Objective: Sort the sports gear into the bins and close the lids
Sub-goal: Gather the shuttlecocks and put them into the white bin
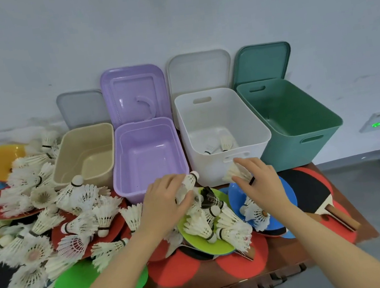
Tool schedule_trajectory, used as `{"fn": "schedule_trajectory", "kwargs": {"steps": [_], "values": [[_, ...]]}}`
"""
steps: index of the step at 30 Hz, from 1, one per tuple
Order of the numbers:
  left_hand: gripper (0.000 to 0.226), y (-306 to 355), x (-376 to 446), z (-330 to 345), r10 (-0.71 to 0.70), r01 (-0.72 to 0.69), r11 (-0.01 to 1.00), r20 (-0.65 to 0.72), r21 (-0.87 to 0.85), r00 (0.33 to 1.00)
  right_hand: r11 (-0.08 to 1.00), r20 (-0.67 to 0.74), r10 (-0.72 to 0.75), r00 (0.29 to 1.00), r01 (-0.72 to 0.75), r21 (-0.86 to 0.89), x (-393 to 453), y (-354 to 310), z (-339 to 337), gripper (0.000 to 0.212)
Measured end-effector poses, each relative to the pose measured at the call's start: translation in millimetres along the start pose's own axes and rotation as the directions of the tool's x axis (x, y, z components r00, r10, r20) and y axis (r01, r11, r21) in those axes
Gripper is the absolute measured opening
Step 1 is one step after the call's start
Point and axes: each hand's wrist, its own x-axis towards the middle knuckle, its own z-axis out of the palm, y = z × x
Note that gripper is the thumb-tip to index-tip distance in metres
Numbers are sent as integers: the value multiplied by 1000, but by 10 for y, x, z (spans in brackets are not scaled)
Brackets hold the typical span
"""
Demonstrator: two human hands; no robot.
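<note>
Two hands are each pinching a shuttlecock: left hand (167, 196), right hand (255, 178) | white bin (233, 162), at the table's far edge, is already holding two | next: lifting both over its rim, releasing.

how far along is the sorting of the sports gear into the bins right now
Barely started. Done: two shuttlecocks lie in the white bin. In hand: the left hand and right hand each hold a shuttlecock. Left: the shuttlecock pile, the paddles, and all four lids, which stand open.
</note>
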Motion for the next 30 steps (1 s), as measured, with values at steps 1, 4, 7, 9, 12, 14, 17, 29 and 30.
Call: {"fn": "schedule_trajectory", "kwargs": {"steps": [1, 4, 7, 9, 12, 14, 17, 29, 30], "values": [[42, 26, 84, -32, 12, -12, 1000, -21, 1, 1000, 1000, -23, -11, 1000, 11, 9, 62, -42, -53, 40], [41, 101, 412, -69, 38, -39, 999, -37, -23, 999, 998, -76, -54, 996, 55, 14, 312, -120, -225, 39], [44, 195, 823, -16, 48, -49, 998, -26, -49, 999, 998, -106, -55, 993, 56, 10, 630, -105, -347, 39], [44, 277, 1094, 54, 46, -46, 996, -3, -71, 999, 999, -115, -41, 993, 40, -8, 852, -46, -387, 39], [42, 356, 1487, 192, 38, -35, 996, 27, -86, 999, 1000, -107, -5, 994, 4, -7, 1178, 80, -417, 40], [55, 379, 1697, 281, -21, 28, 997, 108, -67, 994, 999, -58, 32, 998, -33, -10, 1354, 173, -421, 42], [74, 318, 1833, 407, -110, 88, 991, 231, 103, 967, 996, 39, 72, 997, -70, -48, 1468, 310, -413, 50], [61, 107, 857, 321, 0, -4, 1000, 159, 21, 987, 997, 162, -12, 987, 0, 78, 437, 426, -267, 36], [57, 96, 744, 314, 12, -16, 1000, 151, 22, 988, 997, 204, 3, 979, -19, 76, 344, 427, -256, 36]]}}
